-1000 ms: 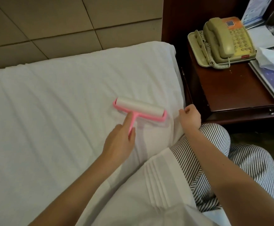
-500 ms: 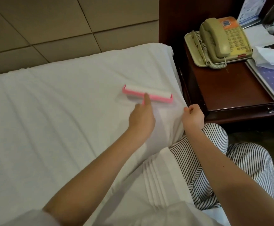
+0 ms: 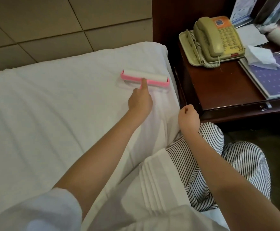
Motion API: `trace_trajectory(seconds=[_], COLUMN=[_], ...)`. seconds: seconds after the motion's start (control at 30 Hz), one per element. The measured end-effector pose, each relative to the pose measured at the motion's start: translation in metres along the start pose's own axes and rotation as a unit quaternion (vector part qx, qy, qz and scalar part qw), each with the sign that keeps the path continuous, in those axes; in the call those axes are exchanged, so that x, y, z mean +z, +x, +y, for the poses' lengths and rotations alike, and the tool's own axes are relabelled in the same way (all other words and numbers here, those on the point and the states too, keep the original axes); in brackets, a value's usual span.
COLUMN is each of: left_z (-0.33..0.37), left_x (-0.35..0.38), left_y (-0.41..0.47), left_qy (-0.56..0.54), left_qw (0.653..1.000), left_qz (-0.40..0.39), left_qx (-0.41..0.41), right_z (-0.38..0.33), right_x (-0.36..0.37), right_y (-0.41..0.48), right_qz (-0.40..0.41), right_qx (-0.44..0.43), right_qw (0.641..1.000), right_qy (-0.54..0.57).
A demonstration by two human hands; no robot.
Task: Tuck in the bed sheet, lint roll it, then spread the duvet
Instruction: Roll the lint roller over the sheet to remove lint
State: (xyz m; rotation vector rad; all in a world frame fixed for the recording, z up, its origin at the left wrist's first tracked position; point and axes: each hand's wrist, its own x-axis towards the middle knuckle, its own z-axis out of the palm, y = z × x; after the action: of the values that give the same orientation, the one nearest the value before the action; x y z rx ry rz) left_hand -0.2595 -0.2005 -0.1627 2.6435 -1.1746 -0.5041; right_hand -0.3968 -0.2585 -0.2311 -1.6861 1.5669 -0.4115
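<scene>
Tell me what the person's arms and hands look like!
The left hand and right hand are bare, with no gloves, rings or watch showing. A white sleeve covers the left upper arm; the right arm is bare as far as it shows.

1. Upper garment [image 3: 136, 197]: white fabric, with a band of narrow parallel pleats running down the front.
2. Left sleeve [image 3: 52, 212]: white and short, ending above the elbow in a soft, rounded hem.
3. Left forearm [image 3: 102, 155] and left hand [image 3: 140, 104]: bare from the sleeve hem downward.
4. Right forearm [image 3: 227, 180] and right hand [image 3: 188, 116]: bare over all the length in view.
5. Trousers [image 3: 239, 157]: loose cut, with thin dark and white stripes. The cloth is creased into folds, and the stripes bend with them.
</scene>
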Motion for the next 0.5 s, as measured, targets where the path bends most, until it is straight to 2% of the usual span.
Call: trace_trajectory(seconds=[0.27,0.5], left_z=[-0.069,-0.041], left_x=[-0.012,-0.003], left_y=[-0.135,-0.024], left_qy=[0.135,0.063], left_qw=[0.988,0.997], left_qz=[-0.074,-0.015], left_qx=[0.014,0.034], right_z=[0.0,-0.003], right_x=[0.004,0.005], right_y=[-0.002,-0.008], right_qz=[-0.017,-0.028], right_qx=[-0.018,-0.067], right_qw=[1.0,0.996], right_qy=[-0.017,-0.06])
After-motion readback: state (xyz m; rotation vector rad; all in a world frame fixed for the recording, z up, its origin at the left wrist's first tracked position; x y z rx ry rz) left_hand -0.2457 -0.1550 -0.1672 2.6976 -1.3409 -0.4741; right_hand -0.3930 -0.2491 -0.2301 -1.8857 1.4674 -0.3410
